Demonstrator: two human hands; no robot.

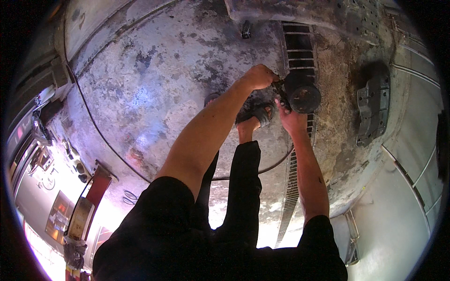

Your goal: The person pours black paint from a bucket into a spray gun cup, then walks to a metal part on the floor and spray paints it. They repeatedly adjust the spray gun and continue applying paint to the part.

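A hand tool with a large dark round cup [303,97] and a smaller dark body is held over the drain grate, at the upper middle right. My left hand [260,76] is closed on the top of its body, fingertips partly hidden. Just below, my right hand [291,117] has its fingers round the lower part of the same tool, beside the cup. A black hose [274,167] curves up to below my right hand; its end is hidden.
Below stand my sandalled feet [261,114] on stained concrete [140,70]. A slotted drain grate [296,46] runs vertically. A perforated metal panel [328,16] lies at the top, a dark metal plate [372,110] at the right. A red-and-metal object [93,199] stands lower left, near bright openings.
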